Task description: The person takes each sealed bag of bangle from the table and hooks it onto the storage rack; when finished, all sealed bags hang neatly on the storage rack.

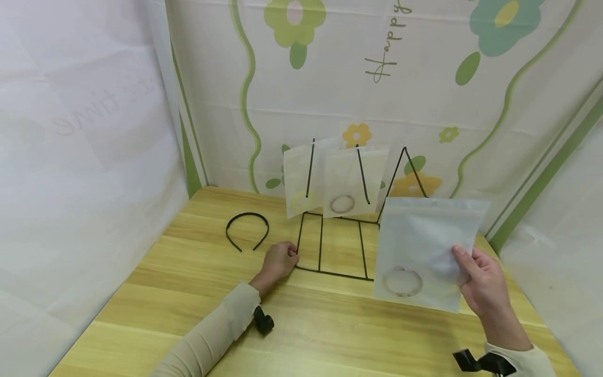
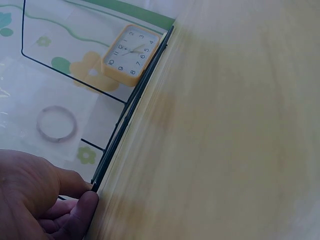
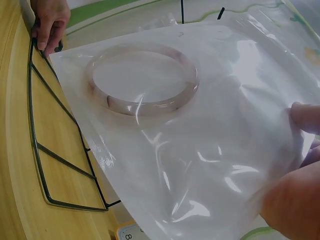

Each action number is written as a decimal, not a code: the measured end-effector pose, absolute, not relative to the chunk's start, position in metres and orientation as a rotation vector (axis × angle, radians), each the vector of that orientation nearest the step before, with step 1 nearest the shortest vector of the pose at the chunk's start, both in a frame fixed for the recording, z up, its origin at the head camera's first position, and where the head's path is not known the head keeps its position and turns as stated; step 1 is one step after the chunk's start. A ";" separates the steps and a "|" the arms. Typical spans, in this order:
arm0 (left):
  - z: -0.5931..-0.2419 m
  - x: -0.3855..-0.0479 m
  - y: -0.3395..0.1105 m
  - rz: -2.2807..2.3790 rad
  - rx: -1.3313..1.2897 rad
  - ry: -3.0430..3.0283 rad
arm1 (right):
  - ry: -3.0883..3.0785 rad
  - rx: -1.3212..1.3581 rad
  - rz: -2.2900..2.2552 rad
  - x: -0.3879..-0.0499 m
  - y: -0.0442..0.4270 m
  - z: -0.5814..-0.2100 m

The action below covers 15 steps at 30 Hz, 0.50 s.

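Observation:
My right hand [image 1: 487, 288] pinches the right edge of a clear plastic zip bag [image 1: 424, 235], raised in front of a black wire display rack [image 1: 321, 243]. A pale, brown-veined bangle [image 3: 145, 107] lies inside this bag at its bottom corner. At the rack's front left corner, my left hand [image 1: 280, 260] pinches the base wire between thumb and finger, as the left wrist view shows. Two more bags hang on the rack's hooks: the left bag [image 1: 294, 165] has a yellowish ring in it, and the middle bag [image 1: 350, 180] a pinkish bangle.
A black toothed headband [image 1: 247, 213] lies on the wooden table [image 1: 188, 293] left of the rack. Behind the rack stands a yellow clock [image 2: 131, 54], hidden by the raised bag in the head view. Flowered white cloth [image 1: 330, 94] walls in the back and sides.

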<state>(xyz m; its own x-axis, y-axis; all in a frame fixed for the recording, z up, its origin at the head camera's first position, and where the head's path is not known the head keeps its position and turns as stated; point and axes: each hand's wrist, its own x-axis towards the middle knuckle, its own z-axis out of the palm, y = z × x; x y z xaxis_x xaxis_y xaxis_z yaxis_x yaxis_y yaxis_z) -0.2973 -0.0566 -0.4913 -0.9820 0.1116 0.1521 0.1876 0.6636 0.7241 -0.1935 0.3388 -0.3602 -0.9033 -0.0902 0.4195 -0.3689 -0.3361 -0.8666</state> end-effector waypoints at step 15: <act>-0.490 -0.296 -0.056 -1.243 -0.238 -2.786 | -1.749 0.455 2.403 -0.203 0.340 -0.364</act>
